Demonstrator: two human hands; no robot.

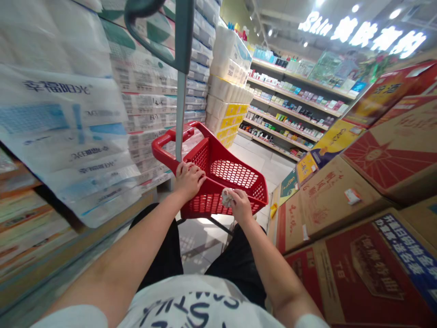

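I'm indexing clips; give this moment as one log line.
left hand: on rim of red basket | right hand: holding crumpled pale wad by rim

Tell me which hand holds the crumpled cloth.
The right hand: it pinches the cloth; the left hand rests on the red shopping cart, showing no cloth.

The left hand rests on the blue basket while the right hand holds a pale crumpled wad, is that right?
Not quite: the head view shows the basket is red, not blue. The left hand rests on it, and the right hand holds a pale crumpled wad.
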